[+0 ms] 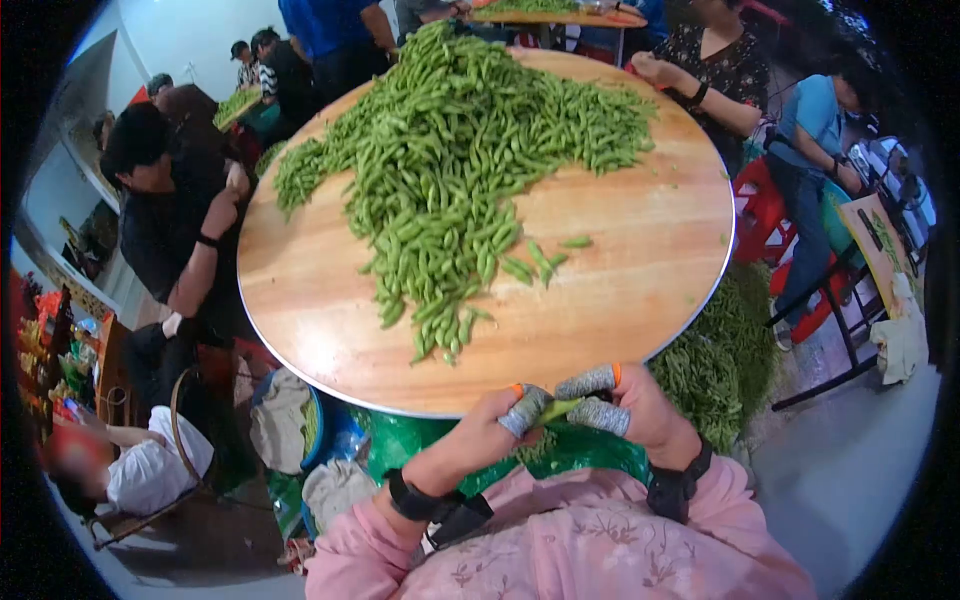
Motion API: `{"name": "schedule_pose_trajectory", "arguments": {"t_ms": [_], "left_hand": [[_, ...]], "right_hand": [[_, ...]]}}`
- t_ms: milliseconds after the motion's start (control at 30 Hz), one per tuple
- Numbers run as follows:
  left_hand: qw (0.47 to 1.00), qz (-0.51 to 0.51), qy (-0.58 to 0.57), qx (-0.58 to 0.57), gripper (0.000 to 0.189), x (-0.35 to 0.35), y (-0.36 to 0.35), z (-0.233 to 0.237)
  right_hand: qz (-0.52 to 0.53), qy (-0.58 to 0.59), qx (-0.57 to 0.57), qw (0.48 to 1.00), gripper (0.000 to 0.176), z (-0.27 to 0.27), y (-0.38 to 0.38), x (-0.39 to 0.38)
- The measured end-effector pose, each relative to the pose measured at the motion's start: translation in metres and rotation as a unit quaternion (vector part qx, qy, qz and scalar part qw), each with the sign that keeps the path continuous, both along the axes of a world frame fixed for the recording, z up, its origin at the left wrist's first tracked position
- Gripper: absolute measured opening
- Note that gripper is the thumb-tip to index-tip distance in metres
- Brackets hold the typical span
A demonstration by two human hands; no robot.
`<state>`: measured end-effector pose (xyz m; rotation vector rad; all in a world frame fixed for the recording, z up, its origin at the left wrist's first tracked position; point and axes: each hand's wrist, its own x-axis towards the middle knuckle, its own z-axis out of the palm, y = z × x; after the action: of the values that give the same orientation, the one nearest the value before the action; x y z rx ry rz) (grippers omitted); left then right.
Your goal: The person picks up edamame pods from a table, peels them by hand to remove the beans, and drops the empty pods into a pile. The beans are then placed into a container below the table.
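Observation:
My left hand (483, 428) and my right hand (645, 408) meet just past the near edge of the round wooden table (640, 265). Grey knitted finger covers with orange rims are on some of their fingers. A green edamame pod (560, 409) is pinched between the covered fingertips of both hands, partly hidden by them. Black bands circle both wrists. On the tabletop lies a big heap of edamame pods (440, 170), its tail reaching toward me, with a few loose pods (541, 262) beside it.
Green plastic sheeting (400, 440) hangs below the table edge. A leafy green pile (725, 350) lies on the floor at right. A blue tub (315, 435) with cloth stands at left. People sit around the table, one with a black sleeve (150, 240). Red stools (760, 200) stand at right.

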<state>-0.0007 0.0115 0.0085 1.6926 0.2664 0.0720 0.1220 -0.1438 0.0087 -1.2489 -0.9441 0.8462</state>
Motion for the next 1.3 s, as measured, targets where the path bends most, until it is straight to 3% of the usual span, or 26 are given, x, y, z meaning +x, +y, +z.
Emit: {"name": "schedule_pose_trajectory", "arguments": {"t_ms": [67, 100, 200, 267, 333, 400, 433, 500, 533, 567, 600, 700, 1133, 1233, 1300], "left_hand": [[0.935, -0.147, 0.107, -0.303, 0.032, -0.004, 0.006, -0.008], [0.916, -0.12, 0.125, -0.362, 0.035, -0.006, 0.002, -0.006], [0.883, -0.137, 0.103, -0.437, 0.033, -0.01, 0.002, -0.015], [0.874, -0.105, 0.107, -0.461, 0.03, -0.009, 0.001, -0.015], [0.865, -0.072, 0.11, -0.485, 0.027, -0.009, -0.001, -0.008], [0.98, -0.024, -0.016, -0.195, 0.023, -0.009, -0.007, 0.003], [0.98, -0.024, -0.014, -0.197, 0.023, -0.008, -0.01, -0.001], [0.991, 0.041, -0.119, -0.047, 0.021, -0.008, -0.017, -0.009], [0.991, 0.039, -0.117, -0.049, 0.021, -0.009, -0.016, -0.007], [0.987, 0.025, -0.08, 0.135, 0.021, -0.01, -0.013, -0.003], [0.949, 0.009, -0.041, 0.314, 0.021, -0.011, -0.012, -0.001], [0.907, 0.055, -0.132, 0.396, 0.021, -0.01, -0.011, -0.005], [0.833, 0.03, -0.147, 0.532, 0.021, -0.013, -0.009, -0.019], [0.85, 0.023, -0.14, 0.507, 0.019, -0.014, -0.01, -0.02], [0.902, 0.034, -0.117, 0.415, 0.017, -0.015, -0.011, -0.021]], "right_hand": [[0.022, 0.038, -0.009, 0.999, 0.02, 0.008, 0.0, -0.003], [0.043, 0.042, 0.0, 0.998, 0.02, 0.008, 0.0, -0.002], [0.064, 0.012, 0.021, 0.998, 0.02, 0.008, 0.001, -0.002], [0.033, 0.091, -0.019, 0.995, 0.021, 0.01, 0.0, -0.005], [-0.025, 0.083, -0.021, 0.996, 0.021, 0.004, 0.0, -0.007], [-0.083, 0.074, -0.024, 0.994, 0.022, 0.002, 0.0, -0.008], [-0.065, 0.071, -0.046, 0.994, 0.021, 0.003, -0.001, -0.009], [-0.048, 0.07, -0.071, 0.994, 0.021, 0.002, -0.002, -0.011], [-0.029, 0.102, -0.064, 0.992, 0.02, 0.001, -0.001, -0.012], [-0.01, 0.135, -0.057, 0.989, 0.019, 0.0, 0.0, -0.013], [-0.01, 0.137, -0.059, 0.989, 0.019, 0.003, -0.001, -0.012], [-0.005, 0.137, -0.091, 0.986, 0.018, 0.009, -0.001, -0.011], [-0.019, 0.156, -0.1, 0.982, 0.013, -0.005, 0.004, -0.011], [-0.016, 0.171, -0.094, 0.981, 0.013, -0.007, 0.006, -0.012], [-0.011, 0.189, -0.07, 0.98, 0.013, -0.008, 0.007, -0.014]]}}
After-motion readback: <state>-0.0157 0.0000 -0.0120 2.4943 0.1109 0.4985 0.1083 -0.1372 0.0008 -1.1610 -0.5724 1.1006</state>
